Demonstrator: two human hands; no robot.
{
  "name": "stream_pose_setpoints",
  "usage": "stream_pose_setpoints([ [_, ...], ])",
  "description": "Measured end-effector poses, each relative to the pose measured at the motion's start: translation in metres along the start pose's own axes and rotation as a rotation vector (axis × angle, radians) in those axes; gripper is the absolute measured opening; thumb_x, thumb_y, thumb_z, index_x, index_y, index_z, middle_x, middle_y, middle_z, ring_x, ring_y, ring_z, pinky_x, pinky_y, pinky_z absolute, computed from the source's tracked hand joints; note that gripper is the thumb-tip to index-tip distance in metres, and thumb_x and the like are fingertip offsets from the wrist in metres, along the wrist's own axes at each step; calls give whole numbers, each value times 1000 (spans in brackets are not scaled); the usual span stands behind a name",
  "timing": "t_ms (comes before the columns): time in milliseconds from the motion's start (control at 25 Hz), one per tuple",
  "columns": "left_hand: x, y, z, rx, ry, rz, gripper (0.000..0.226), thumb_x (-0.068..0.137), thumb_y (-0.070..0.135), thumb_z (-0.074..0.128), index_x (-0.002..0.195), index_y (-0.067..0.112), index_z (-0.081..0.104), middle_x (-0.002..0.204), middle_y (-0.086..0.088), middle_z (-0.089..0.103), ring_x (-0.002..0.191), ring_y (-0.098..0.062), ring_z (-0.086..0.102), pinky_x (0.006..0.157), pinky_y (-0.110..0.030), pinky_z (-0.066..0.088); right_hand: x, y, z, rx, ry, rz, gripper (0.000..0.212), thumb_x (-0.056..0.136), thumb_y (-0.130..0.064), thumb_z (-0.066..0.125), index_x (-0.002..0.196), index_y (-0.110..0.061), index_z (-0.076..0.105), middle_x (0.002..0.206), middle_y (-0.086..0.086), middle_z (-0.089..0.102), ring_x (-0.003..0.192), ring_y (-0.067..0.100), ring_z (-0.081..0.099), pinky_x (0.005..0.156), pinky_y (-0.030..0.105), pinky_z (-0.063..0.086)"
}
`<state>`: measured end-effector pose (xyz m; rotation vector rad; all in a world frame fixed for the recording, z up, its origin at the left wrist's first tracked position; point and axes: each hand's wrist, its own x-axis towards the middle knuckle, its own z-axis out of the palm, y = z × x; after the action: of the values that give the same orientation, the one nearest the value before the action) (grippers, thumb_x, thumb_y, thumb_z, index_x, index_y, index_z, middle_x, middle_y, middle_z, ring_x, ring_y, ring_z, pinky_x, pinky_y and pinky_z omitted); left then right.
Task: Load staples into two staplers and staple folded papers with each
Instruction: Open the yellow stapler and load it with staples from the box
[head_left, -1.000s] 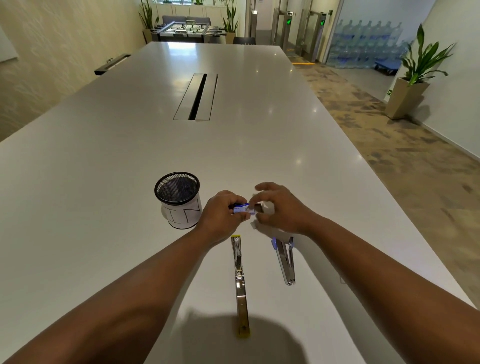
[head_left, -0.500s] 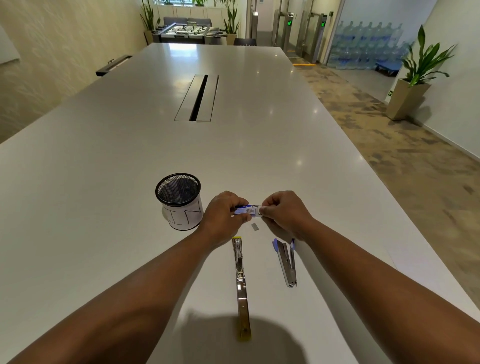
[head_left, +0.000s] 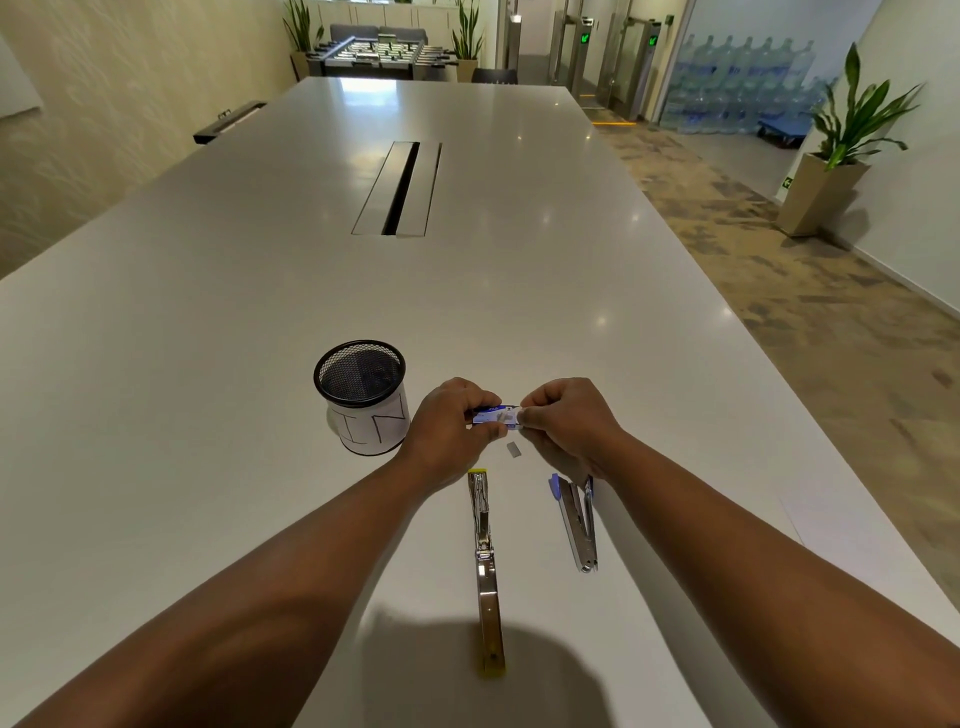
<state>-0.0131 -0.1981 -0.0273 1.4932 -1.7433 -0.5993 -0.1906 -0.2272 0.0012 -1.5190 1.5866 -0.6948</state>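
Both forearms (head_left: 270, 613) bare, no sleeves; L hand (head_left: 448, 423), R hand (head_left: 569, 418) ungloved

Single head cam, looks fwd and down along table (head_left: 208, 364), hands close below

A long, glossy white surface (head_left: 260, 322) runs away down the room, with ceiling lights mirrored on it as small bright spots and a dark cable slot (head_left: 400, 188) set in its middle. A textured beige wall (head_left: 104, 104) stands along the left. Past the far end is a foosball table (head_left: 382, 52) flanked by two tall plants. To the right lies mottled brown carpet (head_left: 810, 322), a potted plant (head_left: 844, 150) by a white wall, turnstile gates (head_left: 618, 57) with green lights, and stacked water bottles (head_left: 743, 83).
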Motion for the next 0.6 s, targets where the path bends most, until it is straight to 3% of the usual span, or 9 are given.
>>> stream_pose_setpoints([
  [360, -1, 2, 0, 22, -2, 10, 33, 81, 20, 81, 113, 14, 75, 99, -1, 65, 92, -16, 59, 81, -35, 53, 1, -2, -1, -9, -2, 33, 3, 79, -15, 77, 77, -12, 76, 78, 4, 75, 76, 18, 69, 71, 36, 59],
  [600, -1, 3, 0, 32, -8, 16, 33, 82, 20, 81, 114, 15, 75, 99, 0, 65, 92, -16, 59, 81, -36, 53, -2, -2, -3, 34, -33, 29, 5, 84, -15, 76, 80, -13, 76, 79, 4, 74, 71, 12, 66, 59, 23, 51],
])
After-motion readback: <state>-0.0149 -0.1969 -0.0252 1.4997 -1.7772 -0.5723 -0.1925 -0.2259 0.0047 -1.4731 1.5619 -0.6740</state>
